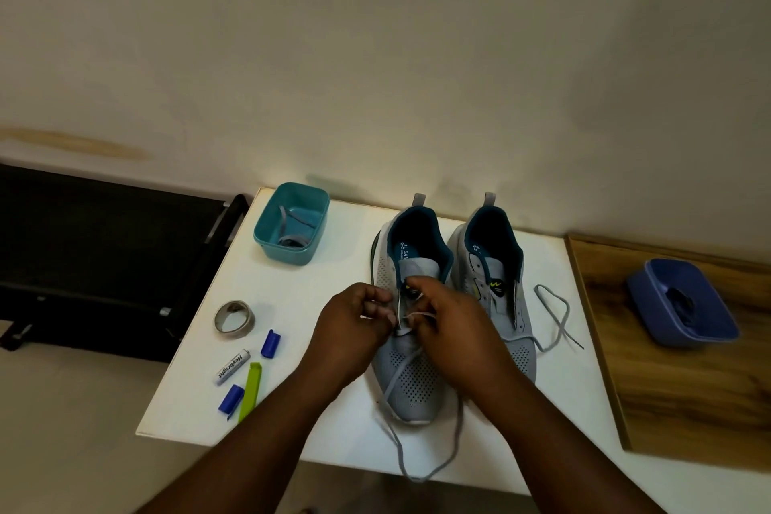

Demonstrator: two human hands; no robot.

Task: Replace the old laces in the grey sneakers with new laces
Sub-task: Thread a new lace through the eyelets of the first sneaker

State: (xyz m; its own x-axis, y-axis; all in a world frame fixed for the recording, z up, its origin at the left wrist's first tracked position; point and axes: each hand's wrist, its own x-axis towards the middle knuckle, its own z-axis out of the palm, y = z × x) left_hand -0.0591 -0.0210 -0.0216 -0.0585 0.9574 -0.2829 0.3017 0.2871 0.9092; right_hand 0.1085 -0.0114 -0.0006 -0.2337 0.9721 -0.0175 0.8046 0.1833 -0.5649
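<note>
Two grey sneakers stand side by side on a white table (342, 442), heels toward the wall, uppers of perforated mesh with dark teal lining. The left sneaker (411, 378) is the landmark. Over its eyelets both hands work: the left hand (352, 330) has its fingers curled and pinches a pale grey lace (417, 315) at the tongue, and the right hand (452, 330) pinches the same lace from the other side. The lace's loose lengths run down over the toe and hang past the table's near edge.

Just right of it sits the right sneaker (498, 288), its eyelets bare; beyond that shoe a second grey lace (557, 317) lies looped on the table.

Behind and left of the left sneaker stands a teal plastic tub (269, 240), square with rounded corners, holding a coiled grey lace. Left of the sneaker lie a roll of grey tape (233, 319), a white battery (233, 366), two blue caps (271, 343) (230, 399) and a green clip (249, 390).

Far right, on a wooden board (667, 409), a blue tub (709, 332) holds something dark that I cannot make out.
</note>
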